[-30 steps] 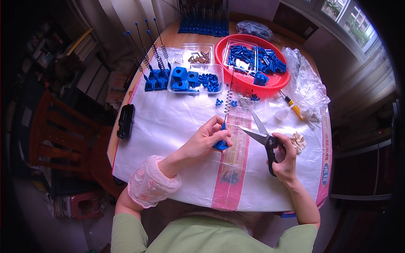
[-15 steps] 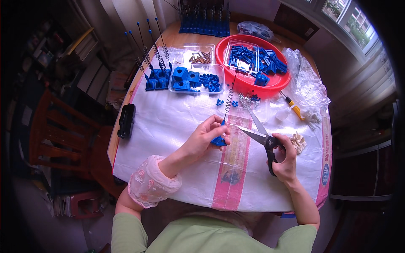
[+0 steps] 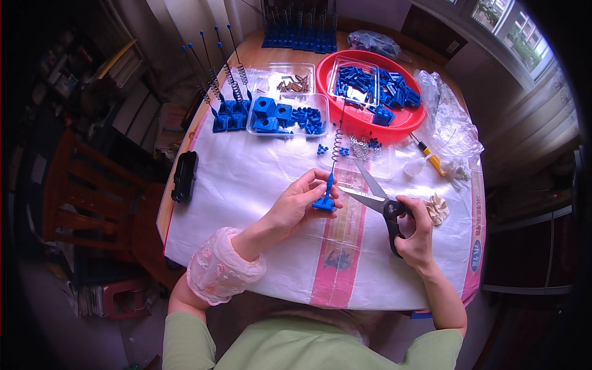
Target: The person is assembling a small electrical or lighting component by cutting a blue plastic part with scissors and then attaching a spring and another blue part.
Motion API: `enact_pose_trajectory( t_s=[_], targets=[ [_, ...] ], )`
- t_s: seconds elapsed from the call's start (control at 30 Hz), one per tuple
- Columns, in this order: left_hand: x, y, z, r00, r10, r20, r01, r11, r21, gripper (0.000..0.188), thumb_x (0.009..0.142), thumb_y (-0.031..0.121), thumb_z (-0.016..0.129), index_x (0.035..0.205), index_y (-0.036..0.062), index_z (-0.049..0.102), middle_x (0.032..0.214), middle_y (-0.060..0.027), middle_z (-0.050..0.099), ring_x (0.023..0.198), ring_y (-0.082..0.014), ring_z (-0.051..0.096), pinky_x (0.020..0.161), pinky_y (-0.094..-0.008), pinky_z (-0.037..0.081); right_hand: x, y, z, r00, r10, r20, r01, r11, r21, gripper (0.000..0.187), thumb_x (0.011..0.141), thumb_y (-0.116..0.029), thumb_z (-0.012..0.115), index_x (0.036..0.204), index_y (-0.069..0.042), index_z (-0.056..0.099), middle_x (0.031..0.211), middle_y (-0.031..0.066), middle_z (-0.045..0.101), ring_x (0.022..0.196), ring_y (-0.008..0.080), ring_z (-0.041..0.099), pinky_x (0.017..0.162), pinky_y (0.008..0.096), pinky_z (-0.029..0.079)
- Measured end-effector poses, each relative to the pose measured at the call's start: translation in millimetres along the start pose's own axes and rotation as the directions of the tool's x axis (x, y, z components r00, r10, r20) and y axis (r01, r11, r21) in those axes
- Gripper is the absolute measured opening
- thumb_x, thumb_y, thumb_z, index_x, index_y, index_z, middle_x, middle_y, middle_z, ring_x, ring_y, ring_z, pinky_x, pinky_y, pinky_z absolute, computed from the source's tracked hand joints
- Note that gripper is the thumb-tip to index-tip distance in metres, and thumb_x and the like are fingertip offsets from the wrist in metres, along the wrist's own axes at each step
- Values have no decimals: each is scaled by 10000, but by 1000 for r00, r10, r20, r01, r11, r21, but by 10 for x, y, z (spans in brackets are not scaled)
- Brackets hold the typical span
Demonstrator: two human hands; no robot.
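Note:
My left hand (image 3: 297, 202) pinches a blue plastic spring stand (image 3: 329, 185) by its stem, above a small square base. From the stem's top rises a thin dark coiled wire (image 3: 337, 147) with a straight upper end, reaching up past the red basin's near rim. Black-handled scissors (image 3: 392, 211) are gripped in my right hand (image 3: 418, 239). Their blades are spread, and the lower blade's tip lies close beside the blue stem. Whether it touches the stem I cannot tell.
Beyond my hands stand a clear box (image 3: 253, 126) of blue parts, another with brown pieces (image 3: 294, 84), and a red basin (image 3: 412, 123) of blue pieces. Finished-looking spring stands (image 3: 231, 117) are at left. A yellow-handled tool (image 3: 433, 161), crumpled plastic (image 3: 449, 123) and a black case (image 3: 185, 177) flank the sheet.
The blue stand has turned more upright in my left hand, its base and stem now showing more. The scissors have moved slightly left and up, nearer the stem, with blades still apart.

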State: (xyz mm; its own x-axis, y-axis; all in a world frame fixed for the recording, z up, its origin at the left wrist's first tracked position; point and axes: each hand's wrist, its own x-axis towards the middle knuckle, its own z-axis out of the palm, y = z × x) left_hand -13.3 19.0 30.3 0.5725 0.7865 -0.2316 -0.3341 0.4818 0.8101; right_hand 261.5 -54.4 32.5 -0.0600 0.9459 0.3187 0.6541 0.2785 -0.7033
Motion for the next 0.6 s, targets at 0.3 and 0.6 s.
enact_pose_trajectory(
  t_s=[0.3,0.6],
  targets=[
    [-8,-64,29,997,56,57,-55,998,-12,276,1001,145,515,1237,26,431,1082,-122,527,977,-161,597,740,-312,524,18,-39,8,999,-34,-10,33,993,-117,601,543,5,608,1142,-39,582,832,93,531,773,251,525,688,354,433],
    [9,-148,63,989,129,76,-132,991,32,254,1017,129,491,1236,19,424,1080,-113,522,968,-151,597,723,-300,529,19,-48,12,1000,-29,-3,28,989,-147,609,538,2,621,1144,-45,583,819,88,518,765,245,522,673,353,429]
  ],
)
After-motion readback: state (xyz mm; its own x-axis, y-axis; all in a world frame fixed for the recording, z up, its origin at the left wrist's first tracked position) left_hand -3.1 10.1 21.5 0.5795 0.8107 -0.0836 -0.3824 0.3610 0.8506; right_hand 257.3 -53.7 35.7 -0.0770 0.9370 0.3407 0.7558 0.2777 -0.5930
